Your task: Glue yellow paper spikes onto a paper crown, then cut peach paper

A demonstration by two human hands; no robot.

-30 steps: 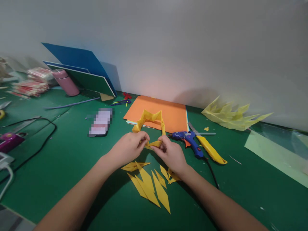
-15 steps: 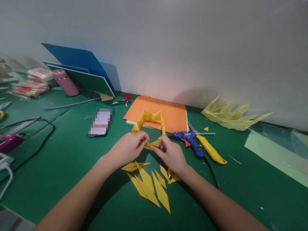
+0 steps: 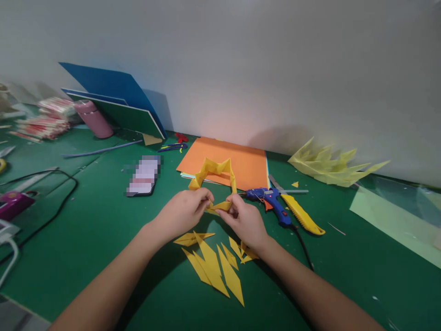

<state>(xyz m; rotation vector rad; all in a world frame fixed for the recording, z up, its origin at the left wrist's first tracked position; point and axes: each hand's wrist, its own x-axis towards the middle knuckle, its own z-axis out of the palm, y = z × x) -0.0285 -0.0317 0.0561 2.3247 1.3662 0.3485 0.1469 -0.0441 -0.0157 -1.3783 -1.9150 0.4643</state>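
Note:
A folded yellow paper ring (image 3: 219,168) with pointed peaks stands in front of me, its far side over the edge of an orange sheet. My left hand (image 3: 188,207) pinches its near side, fingers closed. Close beside it, my right hand (image 3: 246,218) is closed on the same near part, thumb and fingers pressed on a yellow folded point. My fingers hide some of the joint between them. Below my hands lie several flat yellow paper diamonds (image 3: 231,276) and smaller folded pieces (image 3: 193,238).
A blue glue gun (image 3: 275,204) and a yellow utility knife (image 3: 303,216) lie right of my right hand. Orange paper (image 3: 223,149) lies behind the ring. A pale yellow spiky paper piece (image 3: 330,168) is at the right. A phone (image 3: 144,175) and pink bottle (image 3: 94,119) are left.

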